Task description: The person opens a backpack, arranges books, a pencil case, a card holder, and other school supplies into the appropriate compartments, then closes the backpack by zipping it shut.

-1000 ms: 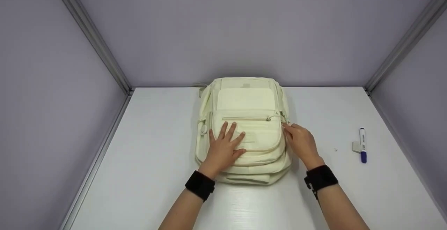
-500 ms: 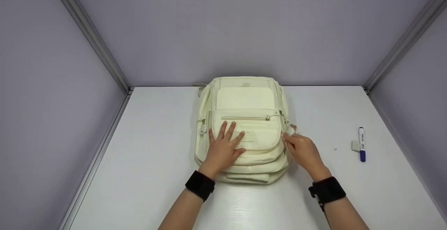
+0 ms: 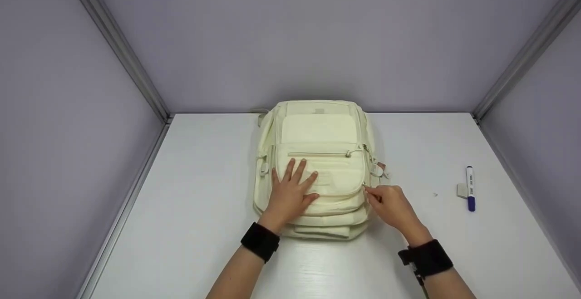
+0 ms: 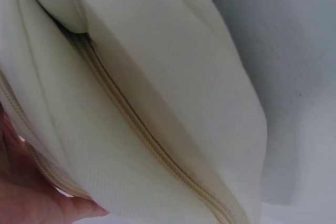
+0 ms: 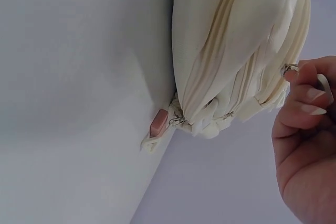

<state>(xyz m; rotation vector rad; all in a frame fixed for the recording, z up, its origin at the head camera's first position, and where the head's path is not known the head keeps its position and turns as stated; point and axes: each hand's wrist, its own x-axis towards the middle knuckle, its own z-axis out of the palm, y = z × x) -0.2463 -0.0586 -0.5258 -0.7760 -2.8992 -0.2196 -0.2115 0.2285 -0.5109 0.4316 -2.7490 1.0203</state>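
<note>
A cream backpack [image 3: 320,129] lies on the white table with its front pockets facing up. My left hand [image 3: 292,194] rests spread on the lower left of its front. At the pocket's right edge, my right hand [image 3: 392,203] pinches a zipper pull [image 5: 324,86]; the metal slider [image 5: 289,68] shows beside my fingertips in the right wrist view. A beige zipper [image 4: 131,116] crosses the bag's side in the left wrist view, where only part of my left hand is visible. A pinkish tag [image 5: 158,123] hangs from the bag's side.
To the right, a white marker with a blue cap [image 3: 470,188] lies beside a small pale square block [image 3: 462,190]. A tiny scrap [image 3: 435,194] is on the table between them and the bag. Grey panels [image 3: 317,40] enclose the table at the back and sides.
My right hand has moved down along the pocket's right edge, pulling the zipper pull along. The pinkish tag beside the bag has come into view. My left hand has stayed in place.
</note>
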